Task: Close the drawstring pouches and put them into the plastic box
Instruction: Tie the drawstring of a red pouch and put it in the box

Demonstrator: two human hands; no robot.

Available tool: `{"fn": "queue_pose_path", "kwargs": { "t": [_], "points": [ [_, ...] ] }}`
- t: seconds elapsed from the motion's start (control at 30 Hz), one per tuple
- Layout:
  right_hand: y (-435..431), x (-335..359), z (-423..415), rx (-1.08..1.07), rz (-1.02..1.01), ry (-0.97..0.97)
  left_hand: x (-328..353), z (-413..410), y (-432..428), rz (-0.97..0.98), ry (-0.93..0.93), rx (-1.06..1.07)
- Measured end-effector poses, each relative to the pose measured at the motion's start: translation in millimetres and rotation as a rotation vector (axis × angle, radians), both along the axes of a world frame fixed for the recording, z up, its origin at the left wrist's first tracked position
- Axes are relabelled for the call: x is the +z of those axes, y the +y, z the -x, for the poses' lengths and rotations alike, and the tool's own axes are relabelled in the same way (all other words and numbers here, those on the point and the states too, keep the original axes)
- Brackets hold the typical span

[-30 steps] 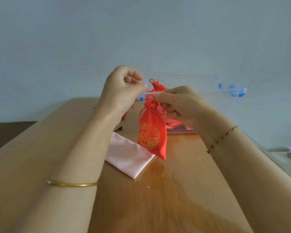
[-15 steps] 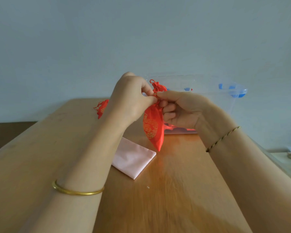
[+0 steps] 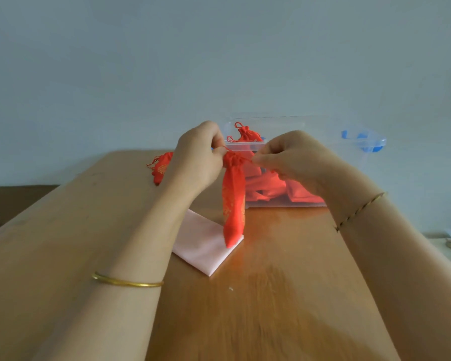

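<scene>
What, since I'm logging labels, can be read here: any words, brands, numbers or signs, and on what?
None can be read.
Held pouch: gold print, too blurred to tell any characters.
Far pouch: gold emblem, too small to read.
Box: no label seen.

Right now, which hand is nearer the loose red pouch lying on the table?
Left. The left hand is just right of the loose pouch, overlapping it in view; the right hand is farther right, past the held pouch.
</scene>
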State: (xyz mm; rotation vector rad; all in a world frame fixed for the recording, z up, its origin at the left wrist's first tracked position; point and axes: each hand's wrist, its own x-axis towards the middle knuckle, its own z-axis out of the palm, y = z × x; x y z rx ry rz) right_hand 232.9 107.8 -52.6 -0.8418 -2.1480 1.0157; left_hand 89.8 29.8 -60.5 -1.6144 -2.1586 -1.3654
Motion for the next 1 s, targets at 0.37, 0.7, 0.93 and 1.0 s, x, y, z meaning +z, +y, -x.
{"fn": "queue_pose_path", "kwargs": {
  "t": [0.37,0.7,0.93,1.0],
  "points": [
    [5,-6,-10,0.207,0.044,-0.411,-1,4,-2,-0.176,-0.574,-0.216],
    [8,3,-20,0.151,0.008,-0.201,-1,12,-1,-0.213,-0.738,-0.196],
    [8,15,-25,0.067,0.072,0.0,-7,12,-5,0.158,-0.482,-0.197],
    [11,20,-24,0.026,0.087,0.041,-11,8,-6,0.403,-0.305,-0.228]
  ]
}}
